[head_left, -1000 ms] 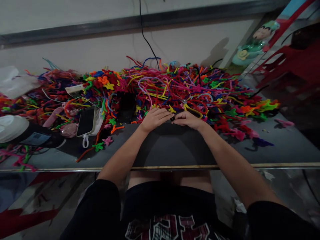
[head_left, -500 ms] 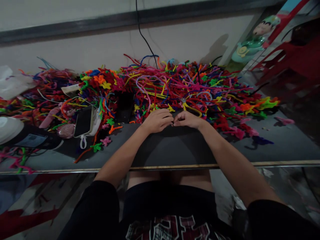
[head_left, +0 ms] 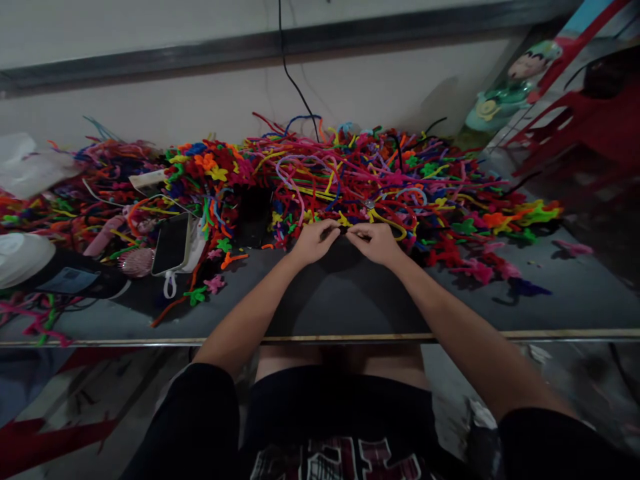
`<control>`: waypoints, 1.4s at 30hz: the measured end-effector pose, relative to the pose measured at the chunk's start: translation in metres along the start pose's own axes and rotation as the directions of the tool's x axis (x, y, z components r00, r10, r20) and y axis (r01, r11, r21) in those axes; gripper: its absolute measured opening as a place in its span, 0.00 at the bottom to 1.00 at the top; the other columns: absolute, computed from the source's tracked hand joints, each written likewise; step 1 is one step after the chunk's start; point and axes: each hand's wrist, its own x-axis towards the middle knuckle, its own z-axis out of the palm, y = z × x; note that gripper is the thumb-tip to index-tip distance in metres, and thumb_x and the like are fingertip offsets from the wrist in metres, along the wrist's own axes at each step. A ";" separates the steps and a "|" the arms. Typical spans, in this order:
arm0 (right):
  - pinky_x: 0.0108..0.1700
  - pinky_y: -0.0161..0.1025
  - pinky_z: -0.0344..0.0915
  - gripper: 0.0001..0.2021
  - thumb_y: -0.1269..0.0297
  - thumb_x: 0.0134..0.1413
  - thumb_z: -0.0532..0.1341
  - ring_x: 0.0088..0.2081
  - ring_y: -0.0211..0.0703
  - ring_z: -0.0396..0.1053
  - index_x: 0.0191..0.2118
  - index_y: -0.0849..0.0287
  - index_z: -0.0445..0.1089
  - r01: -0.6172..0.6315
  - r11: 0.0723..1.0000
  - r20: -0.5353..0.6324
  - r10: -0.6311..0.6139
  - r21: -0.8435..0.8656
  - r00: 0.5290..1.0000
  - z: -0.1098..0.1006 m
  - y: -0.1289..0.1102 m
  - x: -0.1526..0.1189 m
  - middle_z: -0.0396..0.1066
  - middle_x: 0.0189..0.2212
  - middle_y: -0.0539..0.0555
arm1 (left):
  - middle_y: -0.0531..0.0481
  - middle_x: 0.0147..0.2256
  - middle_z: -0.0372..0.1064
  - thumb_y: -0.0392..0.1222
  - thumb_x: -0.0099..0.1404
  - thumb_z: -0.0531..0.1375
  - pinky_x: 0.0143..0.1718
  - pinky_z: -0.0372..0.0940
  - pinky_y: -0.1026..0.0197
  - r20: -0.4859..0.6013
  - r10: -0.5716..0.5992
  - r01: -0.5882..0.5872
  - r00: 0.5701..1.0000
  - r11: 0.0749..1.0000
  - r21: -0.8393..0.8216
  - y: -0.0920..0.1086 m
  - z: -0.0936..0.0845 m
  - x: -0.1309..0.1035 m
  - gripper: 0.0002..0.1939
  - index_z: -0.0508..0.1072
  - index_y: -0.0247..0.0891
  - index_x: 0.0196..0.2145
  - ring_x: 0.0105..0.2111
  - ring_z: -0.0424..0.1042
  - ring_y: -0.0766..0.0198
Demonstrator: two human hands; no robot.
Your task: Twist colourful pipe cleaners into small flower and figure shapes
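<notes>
My left hand and my right hand meet over the dark table, fingertips pinched towards each other. Between them is a small black piece, which looks like pipe cleaner; its shape is mostly hidden by the fingers. Just behind the hands lies a tangled heap of pipe cleaners in many colours. A pair of yellow-handled scissors rests at the heap's front edge, near my right hand.
On the left are a phone, a pink hairbrush, a large black-and-white bottle and a white plastic bag. A dark phone leans by the heap. Twisted pipe-cleaner flowers lie about. Red chairs stand at right.
My left hand has turned, its fingers drawn into a pinch, and the black piece shows more between the fingertips. My right hand stays close by, slightly shifted. The camera view has moved slightly.
</notes>
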 end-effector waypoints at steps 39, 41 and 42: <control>0.39 0.39 0.66 0.15 0.58 0.60 0.54 0.36 0.44 0.74 0.43 0.58 0.76 0.091 0.980 -0.041 -0.100 -0.176 0.994 0.008 -0.004 -0.002 0.77 0.38 0.56 | 0.53 0.25 0.67 0.49 0.59 0.61 0.26 0.60 0.67 -0.265 -0.283 0.188 0.922 0.924 -0.335 -0.009 0.017 0.001 0.12 0.73 0.37 0.29 0.26 0.66 0.69; 0.41 0.41 0.66 0.17 0.59 0.62 0.52 0.39 0.46 0.74 0.47 0.57 0.74 0.165 0.931 0.002 -0.174 -0.326 0.985 0.001 -0.004 0.001 0.77 0.40 0.57 | 0.55 0.22 0.64 0.52 0.60 0.60 0.23 0.58 0.68 -0.293 -0.331 0.207 0.897 0.900 -0.385 -0.012 0.014 0.003 0.15 0.70 0.37 0.27 0.22 0.63 0.70; 0.41 0.42 0.65 0.17 0.60 0.63 0.51 0.39 0.47 0.73 0.47 0.57 0.74 0.184 0.900 0.018 -0.192 -0.396 0.981 -0.004 -0.005 0.002 0.77 0.38 0.58 | 0.55 0.22 0.62 0.54 0.59 0.60 0.21 0.57 0.68 -0.285 -0.357 0.215 0.889 0.878 -0.428 -0.014 0.013 0.004 0.16 0.69 0.37 0.27 0.21 0.62 0.71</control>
